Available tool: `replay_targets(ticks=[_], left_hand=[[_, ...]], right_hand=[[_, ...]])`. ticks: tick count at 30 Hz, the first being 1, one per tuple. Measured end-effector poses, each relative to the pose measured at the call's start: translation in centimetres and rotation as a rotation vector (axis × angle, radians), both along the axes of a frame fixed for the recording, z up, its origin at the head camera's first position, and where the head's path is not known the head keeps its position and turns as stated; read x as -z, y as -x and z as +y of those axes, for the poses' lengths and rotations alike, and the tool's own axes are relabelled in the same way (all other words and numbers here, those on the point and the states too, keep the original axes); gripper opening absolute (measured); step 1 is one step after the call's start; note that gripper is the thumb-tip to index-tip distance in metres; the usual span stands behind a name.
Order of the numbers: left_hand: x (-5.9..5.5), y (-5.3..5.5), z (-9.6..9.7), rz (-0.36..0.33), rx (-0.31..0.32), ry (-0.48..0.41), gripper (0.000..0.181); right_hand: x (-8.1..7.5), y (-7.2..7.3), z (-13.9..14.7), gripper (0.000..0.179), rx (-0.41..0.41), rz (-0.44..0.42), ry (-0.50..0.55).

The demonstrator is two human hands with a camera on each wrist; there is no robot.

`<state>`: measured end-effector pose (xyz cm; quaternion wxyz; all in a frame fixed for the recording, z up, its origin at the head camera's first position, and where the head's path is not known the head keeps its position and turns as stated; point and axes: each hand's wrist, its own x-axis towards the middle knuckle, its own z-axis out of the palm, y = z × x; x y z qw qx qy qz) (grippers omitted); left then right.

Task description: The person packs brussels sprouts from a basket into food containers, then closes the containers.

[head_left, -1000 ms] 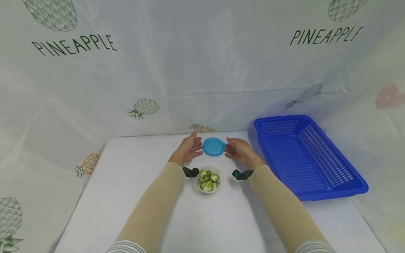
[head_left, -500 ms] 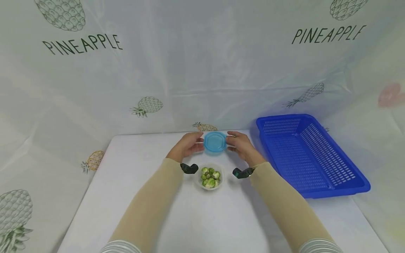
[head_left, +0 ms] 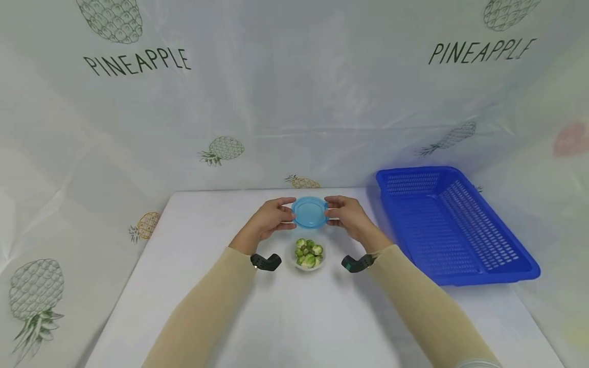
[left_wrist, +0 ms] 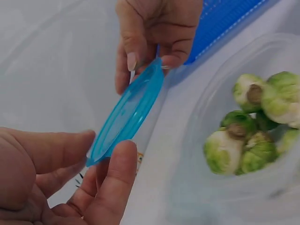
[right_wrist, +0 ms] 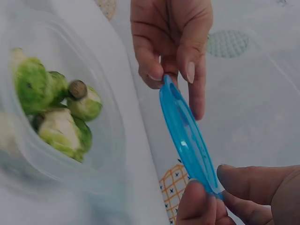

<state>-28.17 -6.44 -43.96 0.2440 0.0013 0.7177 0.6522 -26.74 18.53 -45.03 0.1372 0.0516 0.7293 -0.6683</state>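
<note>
Between both hands is a round, translucent blue lid [head_left: 310, 212], raised off the table behind the bowl. My left hand [head_left: 271, 219] pinches its left edge between thumb and fingers, and my right hand [head_left: 348, 217] pinches the opposite edge. Both wrist views show the lid [left_wrist: 125, 114] nearly edge-on, with a small tab at each end. Nearer to me, a clear plastic bowl [right_wrist: 101, 154] stands on the table. Several Brussels sprouts [head_left: 309, 253] lie in it, seen close up in both wrist views.
A large blue plastic basket [head_left: 437, 236] with slotted walls stands on the right of the white table [head_left: 294, 317]. Behind the table hangs a pale sheet [head_left: 294, 92] printed with pineapples. Each wrist wears a black camera band.
My hands have closed in on the lid from both sides and now grip its edges. The lid is up off the table and tilted. The bowl and basket stay put; the head view shifts slightly.
</note>
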Motion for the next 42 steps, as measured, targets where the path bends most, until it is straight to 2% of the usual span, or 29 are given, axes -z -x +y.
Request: replay_targets(ticks=[3,9,14,19,23,29,36,42], left_hand=[[0.2,-1.3,-0.2,0.041,-0.003,0.025,0.066],[0.8,-3.8,-0.6,0.086,-0.050,0.036,0.063],[1.9,-5.9,-1.1,0.097,-0.063,0.041,0.059],[3.1,-7.3,-1.2,0.125,-0.082,0.075,0.054],[3.5,-7.9,-1.0,0.162,-0.086,0.121,0.053],[4.1,-8.5,-0.8,0.201,-0.069,0.199,0.053],[4.2,-8.6,-0.7,0.227,-0.087,0.192,0.051],[4.0,-8.9,-0.4,0.230,-0.093,0.220,0.051]], right_hand=[[0.1,-1.1,-0.3,0.058,-0.006,0.017,-0.019],[0.8,-3.3,-1.1,0.055,-0.021,0.065,-0.051],[1.9,-5.1,-1.7,0.049,-0.029,0.108,-0.106],[2.8,-6.6,-2.1,0.045,-0.035,0.133,-0.153],[3.0,-7.3,-2.0,0.043,-0.017,0.168,-0.192],[3.4,-7.5,-2.0,0.042,-0.006,0.190,-0.247],[3.5,-7.6,-2.1,0.042,-0.003,0.211,-0.291],[3.8,-7.8,-2.1,0.040,0.001,0.223,-0.323]])
